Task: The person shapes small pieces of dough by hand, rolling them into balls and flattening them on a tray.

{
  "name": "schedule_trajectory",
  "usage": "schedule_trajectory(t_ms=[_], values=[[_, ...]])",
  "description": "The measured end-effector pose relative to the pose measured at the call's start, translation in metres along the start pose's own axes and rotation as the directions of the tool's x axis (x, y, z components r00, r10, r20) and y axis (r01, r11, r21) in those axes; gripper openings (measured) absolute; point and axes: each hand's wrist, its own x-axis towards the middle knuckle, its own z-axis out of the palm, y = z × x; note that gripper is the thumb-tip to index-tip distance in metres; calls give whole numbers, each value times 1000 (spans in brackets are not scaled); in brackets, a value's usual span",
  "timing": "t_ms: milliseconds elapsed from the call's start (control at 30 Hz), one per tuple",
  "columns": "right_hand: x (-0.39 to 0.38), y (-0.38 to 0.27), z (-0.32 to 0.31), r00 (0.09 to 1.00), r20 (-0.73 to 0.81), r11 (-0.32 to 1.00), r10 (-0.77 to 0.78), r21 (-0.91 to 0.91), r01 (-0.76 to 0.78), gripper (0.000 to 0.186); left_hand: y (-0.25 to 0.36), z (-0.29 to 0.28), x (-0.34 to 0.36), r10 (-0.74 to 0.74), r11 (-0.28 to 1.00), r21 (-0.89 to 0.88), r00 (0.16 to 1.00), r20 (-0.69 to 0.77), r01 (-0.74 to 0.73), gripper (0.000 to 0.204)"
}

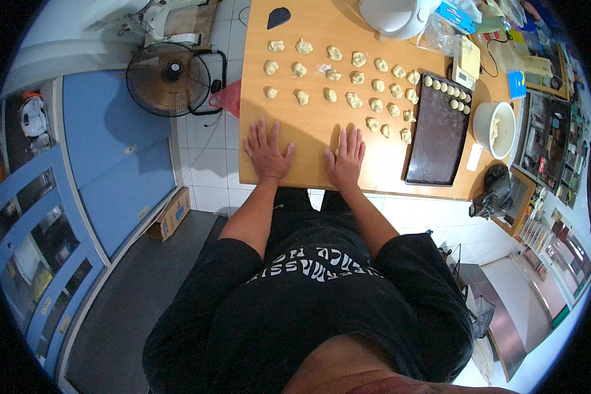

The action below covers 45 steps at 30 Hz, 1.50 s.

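Note:
My left hand lies on the wooden table near its front left corner, fingers spread and nothing held. Flat on the same tabletop, a little to the right, rests my right hand, also open, its palm side hidden. Beyond my hands, rough lumps of dough stand apart in rows across the table. To the right of them is a dark baking tray; several smooth dough balls sit at its far end. A white bowl beside the tray has some dough left inside.
At the far left of the table lies a black scraper. A white appliance stands at the back, with a kitchen scale to its right. A black plastic bag hangs by the right edge. A fan stands left of the table.

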Motion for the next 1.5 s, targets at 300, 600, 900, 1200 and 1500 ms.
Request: schedule_trajectory(t_ms=[300, 600, 900, 1200, 1500], values=[[3, -18, -3, 965, 113, 969, -237, -43, 243, 79, 0, 2, -1, -6, 1000, 10, 1000, 18, 6, 80], [-11, 4, -7, 990, 105, 994, -98, -30, 102, 74, -3, 1, -1, 5, 999, -39, 1000, 7, -5, 80], [-17, -20, 0, 952, 177, 966, -249, -29, 258, 78, -2, 0, 0, 3, 999, -42, 999, -41, -5, 77], [-37, 10, 7, 990, 65, 985, -128, -106, 135, 74, -3, 1, 0, -5, 999, -49, 1000, -12, 5, 81], [-9, -11, 9, 964, 133, 970, -229, -56, 238, 75, -2, 0, 2, -2, 999, -32, 1000, -8, 2, 78]])
